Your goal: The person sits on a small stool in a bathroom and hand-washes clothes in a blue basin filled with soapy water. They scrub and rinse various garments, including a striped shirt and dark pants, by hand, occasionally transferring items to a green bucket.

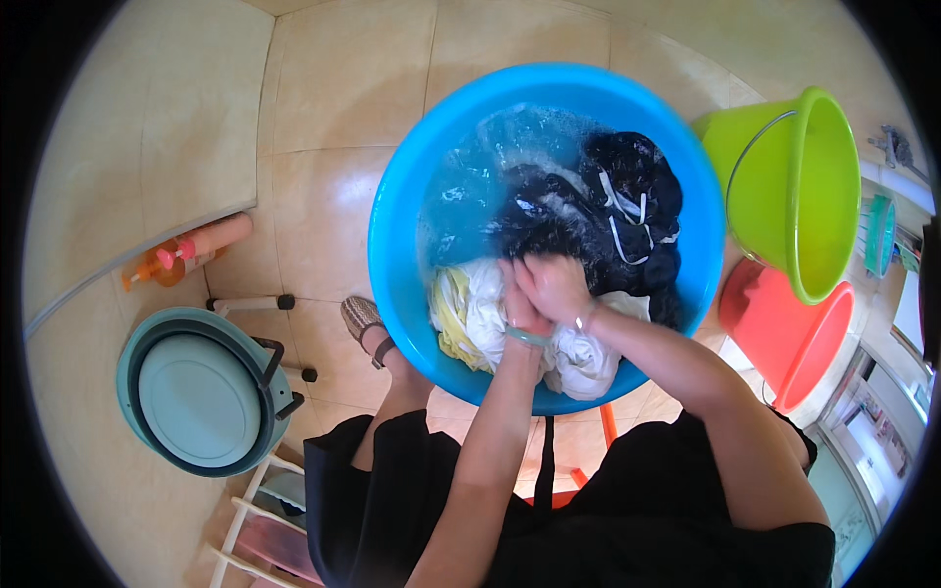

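Note:
A large round blue basin (387, 284) holds soapy water and wet laundry. In it lies a black garment (559, 211) with white drawstrings, partly under water. My left hand (524, 306), with a pale green bangle at the wrist, presses close against my right hand (557, 286). Both are closed at the near edge of the black garment, with fingers curled into its cloth; the fingertips are hidden. White cloth (585, 365) bunches under my right wrist. A yellow and white cloth (454, 309) rests beside my left hand.
A lime green bucket (825, 196) and a coral red bucket (784, 333) lean at the right. Left of the basin is a pale teal folding tub (201, 402). Pump bottles (216, 235) lie by the left wall, above a white rack (240, 519). Tiled floor (328, 216) surrounds the basin.

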Tool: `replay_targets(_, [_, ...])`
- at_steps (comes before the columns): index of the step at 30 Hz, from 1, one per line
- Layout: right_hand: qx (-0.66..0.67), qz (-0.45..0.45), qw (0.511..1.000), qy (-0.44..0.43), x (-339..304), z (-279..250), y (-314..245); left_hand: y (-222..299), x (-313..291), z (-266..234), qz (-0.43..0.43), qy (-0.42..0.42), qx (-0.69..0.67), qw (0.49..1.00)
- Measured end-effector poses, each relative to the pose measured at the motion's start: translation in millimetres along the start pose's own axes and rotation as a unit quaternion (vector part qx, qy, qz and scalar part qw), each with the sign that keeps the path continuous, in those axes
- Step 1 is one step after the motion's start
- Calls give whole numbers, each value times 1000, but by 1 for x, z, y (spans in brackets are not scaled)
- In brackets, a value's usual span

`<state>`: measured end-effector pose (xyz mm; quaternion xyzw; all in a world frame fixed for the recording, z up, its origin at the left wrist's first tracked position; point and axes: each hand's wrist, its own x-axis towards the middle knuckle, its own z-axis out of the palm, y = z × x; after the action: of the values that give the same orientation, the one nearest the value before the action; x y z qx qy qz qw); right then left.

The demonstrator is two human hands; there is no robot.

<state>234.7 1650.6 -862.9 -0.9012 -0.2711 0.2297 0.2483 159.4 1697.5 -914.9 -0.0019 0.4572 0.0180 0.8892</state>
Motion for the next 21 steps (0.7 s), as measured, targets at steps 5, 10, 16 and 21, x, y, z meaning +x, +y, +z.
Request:
replay_targets(5, [-72,8,996,-50,88,29,38,-15,1,22,-13,-29,-16,999])
replay_targets(10, [-54,-15,998,-24,59,23,28,-9,5,18,22,21,-1,1000])
replay_targets(16, [51,-75,996,-14,-41,-27,1,0,-6,22,-12,-101,-3,995])
replay_targets(21, [-28,7,999,14,44,19,22,-7,1,18,-19,3,-25,1000])
